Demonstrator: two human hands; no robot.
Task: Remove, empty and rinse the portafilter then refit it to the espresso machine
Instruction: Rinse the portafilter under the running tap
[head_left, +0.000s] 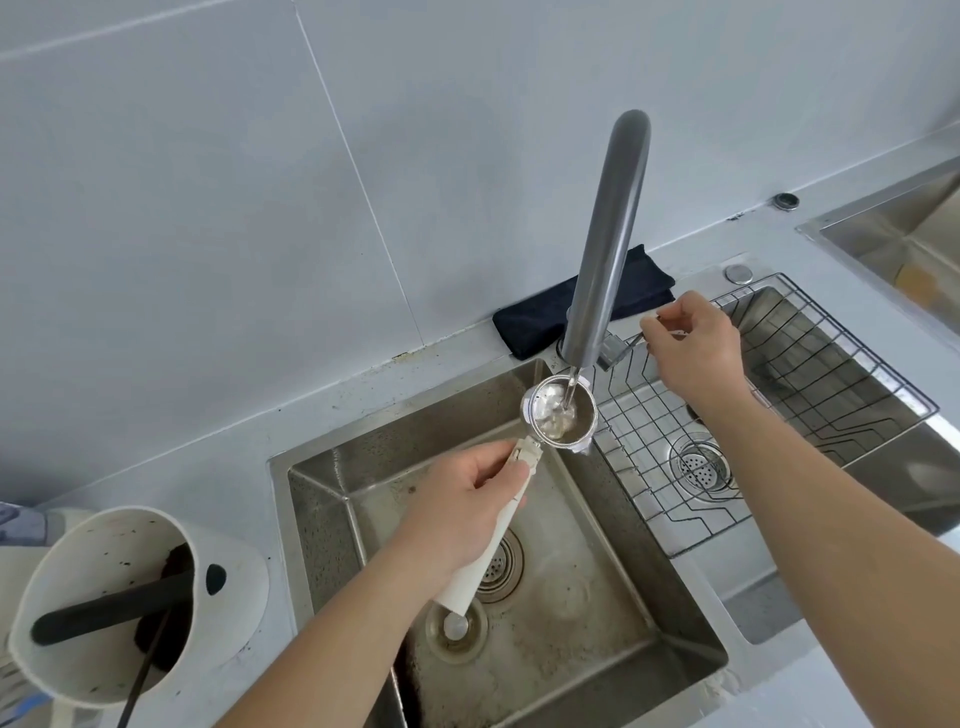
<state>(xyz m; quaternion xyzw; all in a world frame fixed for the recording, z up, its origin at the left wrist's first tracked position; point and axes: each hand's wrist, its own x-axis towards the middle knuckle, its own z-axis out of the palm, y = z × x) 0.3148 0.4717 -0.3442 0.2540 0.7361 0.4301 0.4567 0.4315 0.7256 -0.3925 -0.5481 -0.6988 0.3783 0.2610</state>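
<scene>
Steel sink (332, 499) under running tap (608, 249); left hand (457, 514) gripping portafilter (558, 415), right hand (696, 343) pinching tap lever (621, 348).

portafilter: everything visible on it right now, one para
The portafilter has a shiny metal basket with side lugs and a long white handle. It is held over the left sink basin, basket facing up under the grey faucet, a thin stream of water running into it and pooling inside. The left hand grips the handle; nothing else touches it. The right hand holds the faucet lever.

bright even light, soft shadows, wide-angle edge distortion
</scene>
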